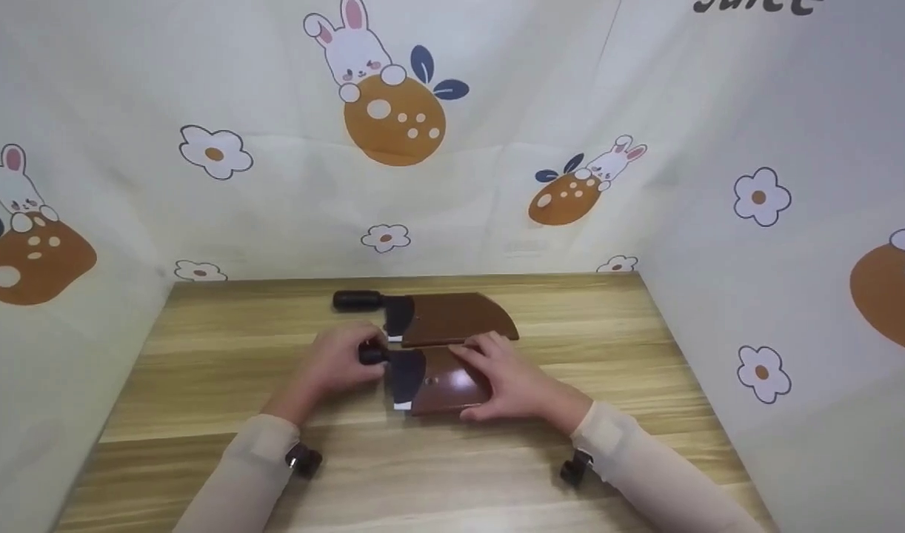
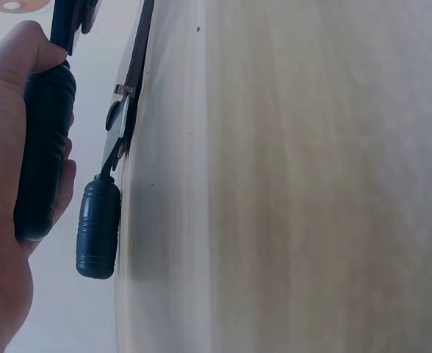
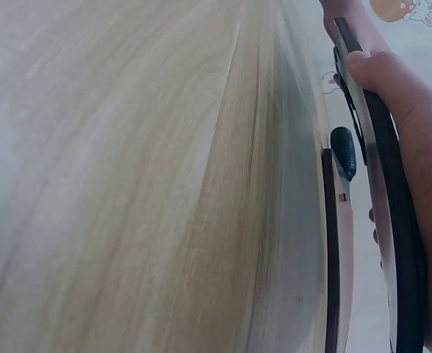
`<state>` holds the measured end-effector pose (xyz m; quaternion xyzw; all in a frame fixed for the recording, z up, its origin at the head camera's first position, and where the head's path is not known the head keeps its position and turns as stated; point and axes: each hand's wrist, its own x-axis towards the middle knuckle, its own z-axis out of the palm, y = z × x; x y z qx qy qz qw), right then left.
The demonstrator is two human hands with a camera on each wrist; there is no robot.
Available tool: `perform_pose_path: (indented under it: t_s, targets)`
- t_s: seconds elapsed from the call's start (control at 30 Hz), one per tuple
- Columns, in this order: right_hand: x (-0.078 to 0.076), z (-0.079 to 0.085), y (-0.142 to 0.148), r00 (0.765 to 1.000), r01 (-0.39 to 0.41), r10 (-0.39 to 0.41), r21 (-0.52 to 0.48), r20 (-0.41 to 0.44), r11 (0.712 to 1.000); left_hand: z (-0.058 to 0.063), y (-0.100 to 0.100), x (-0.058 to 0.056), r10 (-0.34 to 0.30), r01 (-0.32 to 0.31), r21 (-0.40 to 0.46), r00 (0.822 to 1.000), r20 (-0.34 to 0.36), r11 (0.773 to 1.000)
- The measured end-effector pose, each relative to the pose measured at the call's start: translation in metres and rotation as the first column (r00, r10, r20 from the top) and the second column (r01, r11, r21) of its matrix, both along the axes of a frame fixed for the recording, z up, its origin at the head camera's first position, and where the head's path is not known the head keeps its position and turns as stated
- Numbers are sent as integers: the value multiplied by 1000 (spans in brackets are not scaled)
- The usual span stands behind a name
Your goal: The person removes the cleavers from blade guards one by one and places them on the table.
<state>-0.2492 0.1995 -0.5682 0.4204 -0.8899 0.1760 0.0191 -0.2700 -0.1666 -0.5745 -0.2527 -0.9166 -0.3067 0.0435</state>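
Observation:
In the head view, my left hand grips the black handle of the nearer cleaver. A glossy brown sheath covers most of its blade, with a silver snap on it. My right hand holds the far end of this sheath, thumb on the near edge and fingers on the opposite edge. The left wrist view shows the gripped handle raised over the table. A second sheathed cleaver lies flat just behind, its own black handle pointing left. In the right wrist view, the held sheath stands apart from the table.
The wood-grain table ends at a pale cloth backdrop printed with rabbits and flowers. Similar cloth hangs along both sides. A small dark camera is strapped to the left wrist, another camera to the right.

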Motion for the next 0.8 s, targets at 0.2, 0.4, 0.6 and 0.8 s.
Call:
perform_pose_path:
  t_s: [0.2, 0.4, 0.6, 0.8]
  targets:
    - [4, -1, 0, 1000, 1, -1, 23, -5, 1000, -4, -1, 5, -4, 3, -18, 999, -36, 1000]
    - [3, 1, 0, 999, 6, -5, 42, -40, 999, -2, 1, 3, 4, -5, -19, 998, -70, 1000]
    - [3, 4, 3, 999, 8, -6, 40, -43, 999, 2, 2, 3, 6, -7, -22, 997, -80, 1000]
    - [4, 5, 8, 999, 6, -4, 29, -40, 1000, 2, 3, 4, 2, -3, -12, 998, -70, 1000]
